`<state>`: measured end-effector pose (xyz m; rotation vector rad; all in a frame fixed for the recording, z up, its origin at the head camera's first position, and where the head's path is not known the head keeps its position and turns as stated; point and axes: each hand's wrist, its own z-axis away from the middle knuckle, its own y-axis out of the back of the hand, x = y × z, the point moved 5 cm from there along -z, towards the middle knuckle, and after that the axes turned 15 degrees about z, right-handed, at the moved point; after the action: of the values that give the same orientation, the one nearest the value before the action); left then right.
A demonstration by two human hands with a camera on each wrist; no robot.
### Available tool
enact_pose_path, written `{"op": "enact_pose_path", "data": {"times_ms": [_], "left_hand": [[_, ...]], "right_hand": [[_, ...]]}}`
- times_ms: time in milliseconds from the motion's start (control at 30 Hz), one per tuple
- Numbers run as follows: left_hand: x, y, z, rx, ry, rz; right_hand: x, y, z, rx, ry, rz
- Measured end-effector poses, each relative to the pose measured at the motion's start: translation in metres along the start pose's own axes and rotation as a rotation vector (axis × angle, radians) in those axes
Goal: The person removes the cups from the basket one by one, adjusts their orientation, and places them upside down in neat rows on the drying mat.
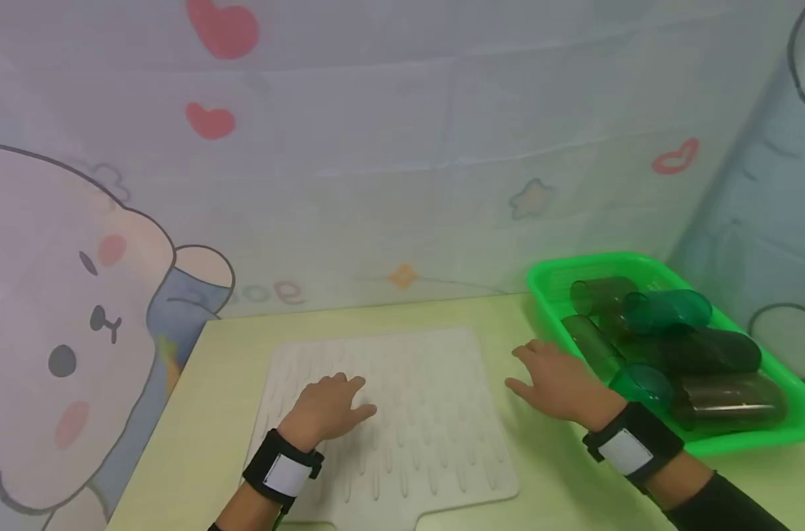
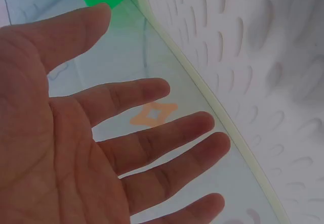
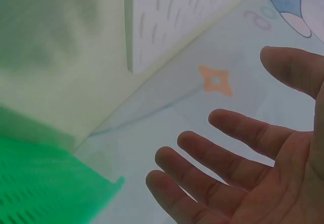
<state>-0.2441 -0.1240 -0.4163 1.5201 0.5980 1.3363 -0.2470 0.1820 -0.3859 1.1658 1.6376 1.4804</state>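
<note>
A white ridged drying mat or rack, with rows of slim raised bumps, lies flat on the pale yellow table. Over its left half hovers my left hand, fingers spread and holding nothing; the left wrist view shows its bare palm. My right hand is between the mat and a green plastic basket, its fingers loosely extended and nothing in them. Inside the basket lie several tinted see-through cups, among them a teal cup, a brown cup and a dark cup.
The basket stands at the table's right side, its perforated wall near my right hand. Behind the yellow table hangs a printed cloth with hearts and a cartoon animal at left. Another cloth panel closes the right side.
</note>
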Motion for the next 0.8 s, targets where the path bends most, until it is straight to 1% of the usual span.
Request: {"op": "enact_pose_path", "data": {"times_ms": [167, 333, 467, 633, 800], "left_hand": [[0.0, -0.004, 0.004, -0.029, -0.001, 0.031], [0.003, -0.007, 0.008, -0.059, -0.009, 0.049], [0.005, -0.006, 0.011, -0.07, -0.009, 0.057], [0.008, -0.002, 0.012, -0.08, -0.015, 0.062], [0.008, -0.002, 0.013, -0.093, 0.0, 0.069]], "right_hand": [[0.01, 0.015, 0.01, -0.024, 0.04, 0.008], [0.032, 0.024, 0.024, -0.088, 0.049, 0.024], [0.056, 0.03, 0.033, -0.135, 0.036, 0.03], [0.092, 0.031, 0.036, -0.186, 0.015, 0.063], [0.128, 0.027, 0.038, -0.168, 0.015, 0.116]]}}
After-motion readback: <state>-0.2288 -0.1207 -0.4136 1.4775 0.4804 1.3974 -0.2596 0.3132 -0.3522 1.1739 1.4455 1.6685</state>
